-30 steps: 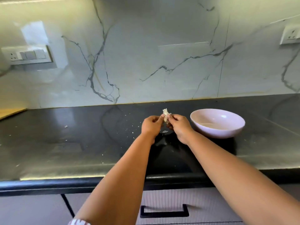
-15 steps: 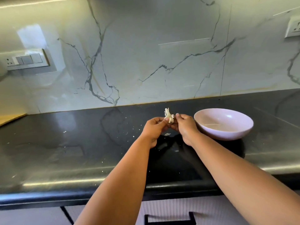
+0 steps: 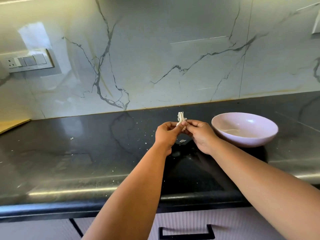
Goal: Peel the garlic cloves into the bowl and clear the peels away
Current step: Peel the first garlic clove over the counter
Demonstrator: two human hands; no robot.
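Above the dark countertop (image 3: pixel 86 153), both hands meet fingertip to fingertip on one garlic clove (image 3: pixel 181 118), whose papery white skin sticks up between them. My left hand (image 3: pixel 167 134) pinches it from the left. From the right, my right hand (image 3: pixel 200 134) pinches the same clove. A pale pink bowl (image 3: pixel 245 134) stands just right of my right hand; I see no peeled cloves inside it. A loose peel (image 3: pixel 182 141) lies on the counter below the hands.
Small white peel flecks (image 3: pixel 71 138) are scattered over the counter left of the hands. A marble backsplash with a switch plate (image 3: pixel 26 62) rises behind. A drawer with a black handle (image 3: pixel 186 232) sits below the counter's front edge.
The hands have stayed together on the clove, their fingers shifting slightly on the skin. The view has tilted up and drifted left, so the bowl sits further right in frame.
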